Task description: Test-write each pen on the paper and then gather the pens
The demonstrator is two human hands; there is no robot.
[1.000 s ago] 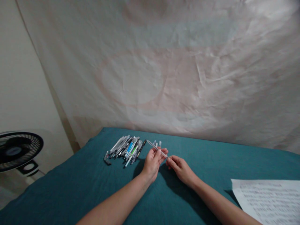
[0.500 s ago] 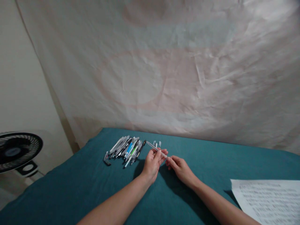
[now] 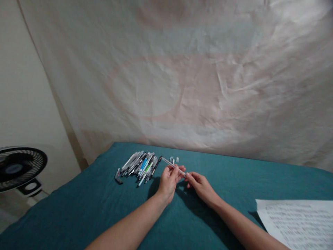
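Note:
A slim, see-through pen point(image 3: 169, 162) is held slantwise above the table, its far end pointing up and left. My left hand point(image 3: 168, 183) pinches it around the middle between thumb and fingers, with the other fingers partly stretched out beneath. At the pen's near end, my right hand point(image 3: 200, 185) is closed with thumb and forefinger on the tip; what exactly lies under those fingertips is hidden. Left of my hands lies a heap of pens point(image 3: 142, 166), mostly clear, black and grey, with some blue and green. Small clear pen caps point(image 3: 177, 159) rest just behind the held pen.
A green cloth point(image 3: 85, 205) covers the table. A handwritten sheet of paper point(image 3: 299, 222) lies at the right front. The black fan point(image 3: 22, 168) stands beyond the left edge. A pale hanging sheet point(image 3: 197, 86) closes off the back.
Hardly anything differs. My right fingertips have shifted slightly at the pen's near end, and my left hand keeps its hold in the same place.

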